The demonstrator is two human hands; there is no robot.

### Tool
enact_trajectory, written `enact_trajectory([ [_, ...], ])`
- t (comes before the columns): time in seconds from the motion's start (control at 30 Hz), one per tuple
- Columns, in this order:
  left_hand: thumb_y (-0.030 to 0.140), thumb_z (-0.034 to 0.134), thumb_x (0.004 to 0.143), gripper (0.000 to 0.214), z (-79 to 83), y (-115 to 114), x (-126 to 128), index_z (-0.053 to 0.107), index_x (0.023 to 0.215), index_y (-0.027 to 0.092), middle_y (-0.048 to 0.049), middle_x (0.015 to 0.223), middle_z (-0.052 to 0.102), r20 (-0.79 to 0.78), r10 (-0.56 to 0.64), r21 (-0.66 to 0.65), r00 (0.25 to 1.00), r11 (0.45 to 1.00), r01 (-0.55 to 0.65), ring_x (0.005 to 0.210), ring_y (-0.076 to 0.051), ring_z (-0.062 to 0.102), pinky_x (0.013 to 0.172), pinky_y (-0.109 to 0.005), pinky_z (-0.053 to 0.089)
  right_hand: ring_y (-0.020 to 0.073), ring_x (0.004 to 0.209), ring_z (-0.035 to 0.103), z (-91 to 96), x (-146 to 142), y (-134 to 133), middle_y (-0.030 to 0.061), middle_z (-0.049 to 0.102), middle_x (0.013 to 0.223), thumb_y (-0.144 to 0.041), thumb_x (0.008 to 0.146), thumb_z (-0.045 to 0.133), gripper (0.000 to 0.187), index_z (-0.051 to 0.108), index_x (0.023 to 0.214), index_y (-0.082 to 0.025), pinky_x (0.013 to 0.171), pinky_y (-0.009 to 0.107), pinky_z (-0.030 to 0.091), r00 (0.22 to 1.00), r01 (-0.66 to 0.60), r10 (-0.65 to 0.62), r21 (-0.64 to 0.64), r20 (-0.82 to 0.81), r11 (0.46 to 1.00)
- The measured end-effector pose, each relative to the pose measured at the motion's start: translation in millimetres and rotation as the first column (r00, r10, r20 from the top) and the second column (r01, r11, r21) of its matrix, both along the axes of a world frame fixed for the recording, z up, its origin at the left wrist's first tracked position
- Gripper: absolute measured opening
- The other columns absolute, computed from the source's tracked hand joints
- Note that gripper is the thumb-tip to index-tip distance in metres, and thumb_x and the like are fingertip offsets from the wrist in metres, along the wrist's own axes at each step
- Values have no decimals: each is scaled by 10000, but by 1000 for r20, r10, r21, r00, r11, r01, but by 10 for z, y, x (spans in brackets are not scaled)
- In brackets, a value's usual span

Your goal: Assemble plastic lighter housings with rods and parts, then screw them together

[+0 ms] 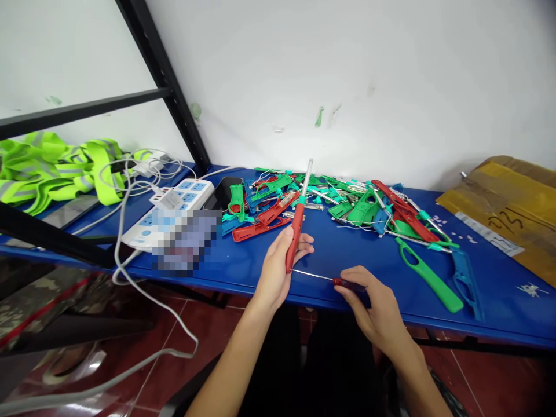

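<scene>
While the left hand [274,263] holds a red lighter casing [297,227] upright above the front edge of the blue table [343,249], the right hand [377,304] points a screwdriver [343,282] at its lower end. Left fingers: wrapped around the lower body, thumb along the near side, fingertips curled past the far side and slightly spread. Right fingers: thumb and index closed on the dark red handle, the others folded and partly hidden. The shaft runs roughly level, its tip meeting the casing near the base (whether it sits in a screw, I cannot tell). A metal tube [307,176] rises from the casing, tilted slightly right, with a teal collar [302,198] at the joint. Behind both hands lies a loose heap of red, green and blue lighter parts [364,209], with tubes and wires tangled in. To the right, near the table edge: one green casing [436,285] and one blue casing [467,278], side by side. Beyond them, a taped cardboard box [499,200]; on the left, a white power strip [141,231].
</scene>
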State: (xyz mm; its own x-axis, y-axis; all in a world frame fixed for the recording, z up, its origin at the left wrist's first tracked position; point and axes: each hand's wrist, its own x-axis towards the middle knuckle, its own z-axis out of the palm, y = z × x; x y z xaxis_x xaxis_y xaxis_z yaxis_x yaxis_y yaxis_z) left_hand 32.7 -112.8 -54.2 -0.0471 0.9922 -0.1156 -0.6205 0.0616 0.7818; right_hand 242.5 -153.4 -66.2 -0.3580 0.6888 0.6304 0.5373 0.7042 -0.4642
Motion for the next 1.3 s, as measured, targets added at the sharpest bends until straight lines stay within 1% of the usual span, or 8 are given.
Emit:
enact_trajectory([
  [0.23, 528, 810, 938, 435, 3, -3, -31, 799, 1093, 122, -93, 991, 814, 95, -5, -13, 995, 1000, 6, 830, -184, 767, 944, -362, 611, 204, 767, 760, -49, -13, 20, 33, 780, 908, -362, 1148, 563, 176, 656, 1074, -232, 722, 314, 548, 983, 124, -133, 72, 124, 990],
  [0.4, 466, 746, 1005, 372, 26, -16, -43, 801, 1082, 106, -98, 981, 810, 135, -23, -22, 991, 999, 26, 808, -171, 765, 965, -373, 620, 213, 836, 783, -11, -22, -29, 57, 782, 1059, -401, 1131, 588, 198, 585, 1248, -242, 719, 308, 584, 986, 66, -60, -37, 155, 997],
  [0.5, 436, 704, 1037, 349, 36, -6, -40, 800, 1094, 105, -99, 967, 812, 150, -1, -49, 989, 999, 9, 793, -167, 764, 957, -376, 624, 197, 845, 773, -12, -14, -39, 59, 761, 1080, -338, 1136, 572, 114, 566, 1212, -253, 721, 292, 588, 994, 34, -29, -47, 109, 998],
  [0.63, 429, 713, 1029, 333, 29, 2, -29, 797, 1090, 112, -89, 963, 815, 142, 37, -64, 989, 998, -28, 785, -163, 762, 949, -370, 625, 196, 917, 786, -42, -21, -34, 50, 784, 1052, -304, 1128, 610, 71, 621, 1178, -255, 805, 287, 597, 998, 40, -41, 30, 42, 999],
  [0.8, 501, 789, 962, 399, 2, -5, -6, 785, 1078, 119, -83, 962, 808, 71, 22, 4, 997, 1000, -23, 804, -165, 754, 952, -357, 614, 184, 757, 778, -30, -61, -65, 24, 803, 905, -368, 1141, 590, 163, 669, 1087, -236, 713, 285, 559, 988, 140, -147, 109, 56, 984],
  [1.07, 506, 774, 967, 398, 7, -27, -26, 773, 1096, 129, -68, 968, 807, 78, 31, 14, 996, 999, -32, 782, -145, 748, 926, -329, 613, 211, 871, 786, 36, -35, -97, 59, 791, 1076, -419, 1132, 587, 214, 615, 1264, -253, 761, 309, 590, 990, 84, -64, -163, 128, 983],
  [1.2, 504, 770, 967, 399, 14, -22, -27, 772, 1112, 132, -63, 951, 803, 92, 33, 1, 995, 999, -33, 773, -147, 746, 931, -340, 611, 205, 856, 782, 63, -42, -76, 43, 794, 990, -401, 1145, 564, 188, 669, 1135, -246, 768, 301, 563, 994, 61, -51, -101, 100, 993],
  [1.3, 519, 792, 945, 424, 12, -31, -12, 765, 1120, 134, -59, 947, 798, 58, 51, 28, 997, 998, -53, 765, -145, 736, 896, -325, 607, 172, 657, 710, 85, -65, -85, 4, 736, 773, -416, 1166, 507, 337, 673, 936, -236, 641, 292, 481, 990, 82, -71, -82, 122, 993],
])
